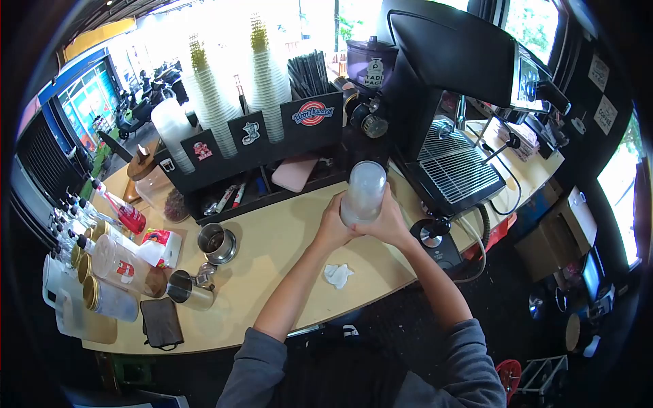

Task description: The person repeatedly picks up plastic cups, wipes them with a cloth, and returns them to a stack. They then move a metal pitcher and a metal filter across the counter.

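A translucent, whitish container with a rounded end (367, 183) is clasped between my two hands above the counter, its rounded end tilted away from me. On its left side, my left hand (333, 228) wraps round the lower part. My right hand (391, 221) closes on it from the right, and the two hands meet at its near end. The fingers behind the container are hidden, and I cannot make out its contents. A crumpled white tissue (337, 275) lies on the counter (292, 251) just below my wrists.
A black organizer (252, 136) with stacked clear cups (269, 81) stands at the back. An espresso machine (449, 149) is on the right, with a tamper (435, 231) near it. Metal cups (219, 243), jars (112, 299), syrup bottles (119, 207) and a dark pouch (162, 323) occupy the left.
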Demonstrator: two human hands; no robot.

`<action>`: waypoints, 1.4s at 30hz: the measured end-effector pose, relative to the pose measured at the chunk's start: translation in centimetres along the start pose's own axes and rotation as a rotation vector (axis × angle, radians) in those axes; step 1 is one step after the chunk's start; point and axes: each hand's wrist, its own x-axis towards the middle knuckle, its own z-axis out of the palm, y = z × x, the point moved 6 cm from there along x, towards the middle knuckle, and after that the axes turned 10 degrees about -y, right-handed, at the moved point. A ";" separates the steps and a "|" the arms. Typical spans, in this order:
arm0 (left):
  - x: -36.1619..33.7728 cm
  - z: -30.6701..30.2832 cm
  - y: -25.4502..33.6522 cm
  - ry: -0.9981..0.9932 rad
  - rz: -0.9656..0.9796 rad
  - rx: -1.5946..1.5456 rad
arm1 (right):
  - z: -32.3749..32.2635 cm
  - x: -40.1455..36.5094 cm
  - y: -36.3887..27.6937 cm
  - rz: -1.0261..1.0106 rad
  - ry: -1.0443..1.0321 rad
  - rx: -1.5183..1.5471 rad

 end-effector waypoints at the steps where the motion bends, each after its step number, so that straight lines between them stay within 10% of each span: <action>1: 0.0 0.0 -0.1 0.001 0.018 -0.014 | 0.1 0.1 0.1 -0.005 -0.006 0.001; 22: 0.3 0.0 0.2 -0.045 0.053 -0.081 | -2.0 1.0 -2.1 -0.107 0.233 0.141; 30: -0.4 -0.5 1.3 -0.057 0.030 0.036 | -5.4 1.6 -9.7 -0.396 0.226 -0.325; 37: -3.8 -6.8 13.2 0.296 0.528 -0.401 | -4.4 0.0 -11.9 -0.433 0.137 -0.458; 41: -5.9 -8.9 14.9 0.341 0.336 -0.387 | -2.9 -1.0 -14.4 -0.581 0.159 -0.200; 42: -6.5 -9.8 14.6 0.359 0.339 -0.372 | -2.5 -1.0 -14.2 -0.510 0.036 0.349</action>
